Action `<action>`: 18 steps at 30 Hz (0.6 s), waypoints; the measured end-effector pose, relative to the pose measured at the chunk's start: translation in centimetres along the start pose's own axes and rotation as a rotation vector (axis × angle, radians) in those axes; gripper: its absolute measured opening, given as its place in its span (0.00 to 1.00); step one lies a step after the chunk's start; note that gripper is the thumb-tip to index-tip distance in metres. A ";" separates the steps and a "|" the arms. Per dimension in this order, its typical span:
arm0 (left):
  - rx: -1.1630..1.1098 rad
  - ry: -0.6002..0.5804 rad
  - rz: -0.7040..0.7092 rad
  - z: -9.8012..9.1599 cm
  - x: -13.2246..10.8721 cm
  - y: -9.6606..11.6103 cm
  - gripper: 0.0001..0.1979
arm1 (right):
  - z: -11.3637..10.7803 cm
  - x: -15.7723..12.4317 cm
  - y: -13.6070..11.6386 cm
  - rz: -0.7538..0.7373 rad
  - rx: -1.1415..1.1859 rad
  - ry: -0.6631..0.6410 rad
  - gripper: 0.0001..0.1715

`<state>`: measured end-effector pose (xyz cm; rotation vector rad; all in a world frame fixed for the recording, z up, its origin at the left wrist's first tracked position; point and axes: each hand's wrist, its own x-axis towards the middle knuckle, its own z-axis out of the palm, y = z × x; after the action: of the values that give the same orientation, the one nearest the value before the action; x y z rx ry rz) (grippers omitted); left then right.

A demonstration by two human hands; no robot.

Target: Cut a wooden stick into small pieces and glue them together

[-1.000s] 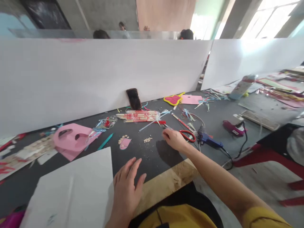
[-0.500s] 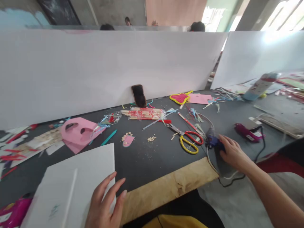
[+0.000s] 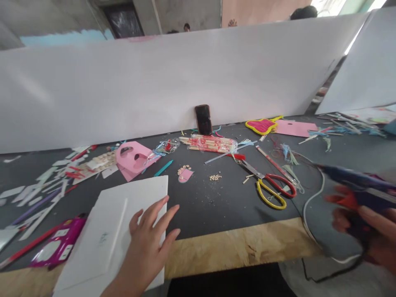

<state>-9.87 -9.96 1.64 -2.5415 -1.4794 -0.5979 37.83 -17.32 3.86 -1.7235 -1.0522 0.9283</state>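
Note:
My right hand [image 3: 382, 225] grips a dark blue glue gun [image 3: 359, 179] with a red trigger, held up at the right edge of the table. Its nozzle points left and the picture is blurred there. My left hand [image 3: 148, 243] is open, fingers spread, over the right edge of a white foam board [image 3: 108, 218]. Just beyond that hand lies a small pink heart-shaped piece [image 3: 186, 175] with pale bits along its top. A little pile of pale beads [image 3: 215, 177] sits beside it. Scissors [image 3: 272, 192] with red and yellow handles lie nearer the glue gun.
A phone [image 3: 203, 119] leans against the tall white panel [image 3: 148, 90] at the back. Packed sticks [image 3: 213, 143], a teal pen [image 3: 163, 168] and a pink cut-out [image 3: 133, 159] lie before it. A magenta packet [image 3: 60, 243] is at left. A white cord [image 3: 307, 206] hangs over the front edge.
My right hand has lifted the glue gun off the table and turned its nozzle leftward. My left hand stays spread over the board. The view has swung left.

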 end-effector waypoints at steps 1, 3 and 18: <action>-0.020 0.004 0.010 0.1 0.8 0.6 0.18 | 2.1 0.1 -0.7 0.068 0.144 -0.111 0.19; -0.060 0.008 0.035 0.2 2.3 2.1 0.18 | 6.5 0.3 -1.8 0.122 0.274 -0.276 0.19; -0.211 -0.125 0.064 1.6 3.5 4.6 0.22 | 10.9 4.5 -3.4 0.095 0.318 -0.301 0.21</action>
<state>-3.98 -8.92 1.94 -2.8227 -1.4359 -0.6267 28.82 -9.05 2.81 -1.4069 -0.9556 1.3688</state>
